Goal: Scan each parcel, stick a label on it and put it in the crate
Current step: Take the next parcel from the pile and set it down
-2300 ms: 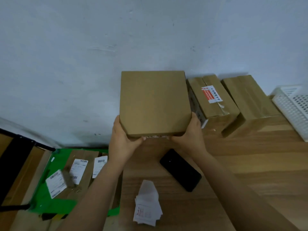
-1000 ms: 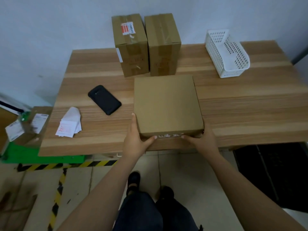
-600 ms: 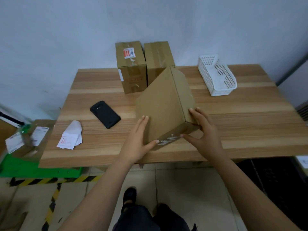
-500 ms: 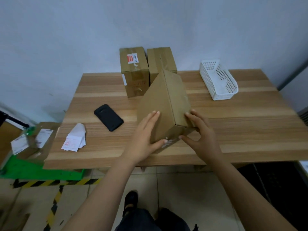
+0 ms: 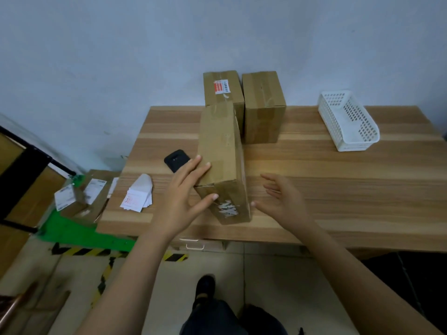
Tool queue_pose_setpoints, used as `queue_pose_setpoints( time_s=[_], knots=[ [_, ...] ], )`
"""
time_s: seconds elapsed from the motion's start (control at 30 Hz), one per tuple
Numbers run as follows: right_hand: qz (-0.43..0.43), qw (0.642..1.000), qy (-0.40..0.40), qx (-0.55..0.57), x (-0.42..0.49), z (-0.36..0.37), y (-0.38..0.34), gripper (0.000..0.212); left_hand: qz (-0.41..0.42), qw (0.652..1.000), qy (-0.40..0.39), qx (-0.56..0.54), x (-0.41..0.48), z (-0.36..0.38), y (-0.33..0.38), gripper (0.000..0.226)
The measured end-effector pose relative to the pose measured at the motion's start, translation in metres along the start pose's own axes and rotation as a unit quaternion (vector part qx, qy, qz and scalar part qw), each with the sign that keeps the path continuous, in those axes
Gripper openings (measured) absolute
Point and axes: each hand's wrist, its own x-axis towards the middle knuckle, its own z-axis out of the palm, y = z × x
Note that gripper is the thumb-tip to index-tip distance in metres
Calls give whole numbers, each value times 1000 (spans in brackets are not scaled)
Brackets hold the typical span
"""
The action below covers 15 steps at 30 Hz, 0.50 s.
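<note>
A flat brown cardboard parcel (image 5: 222, 151) stands on its narrow edge near the front of the light wooden counter (image 5: 338, 189), its near end bearing torn white scraps. The person's left hand (image 5: 179, 201) lies flat against the parcel's left face, its grip spread, with straight fingers along the cardboard and the thumb resting on the near end. The right hand (image 5: 283, 204) hovers just beside the parcel's right face, its grip spread and holding nothing; whether the thumb tip touches the cardboard cannot be told. A black handheld device (image 5: 175, 160) lies to the left of the parcel, partly hidden by the left hand, near a stack of white paper labels (image 5: 137, 197). At the back, against the wall, stand a taped brown box with a red-and-white sticker (image 5: 223, 93) and a plain taped brown box (image 5: 262, 110). A white perforated plastic basket (image 5: 353, 143) sits well apart, to the right. On the floor to the left, a green crate (image 5: 72, 230) holds labelled brown parcels (image 5: 94, 194).
</note>
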Motion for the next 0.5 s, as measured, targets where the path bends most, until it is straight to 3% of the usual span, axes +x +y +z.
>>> queue_pose_setpoints(
  time_s=[0.1, 0.17, 0.27, 0.33, 0.5],
  knots=[
    [149, 985, -82, -14, 13, 20, 13, 97, -34, 999, 4, 7, -13, -20, -18, 66],
    [194, 974, -119, -9, 20, 34, 20, 110, -61, 998, 13, 17, -22, -31, -32, 66],
    [199, 970, -137, 16, 28, 51, 25, 75, -119, 993, 11, 10, -35, -39, -52, 69],
    [197, 969, -140, 56, 32, 62, 27, 65, -155, 988, 8, 7, -45, -35, -62, 71],
    [208, 969, -99, 84, 33, 77, 28, 83, -239, 968, 36, -69, -56, -17, -73, 73]
  ],
)
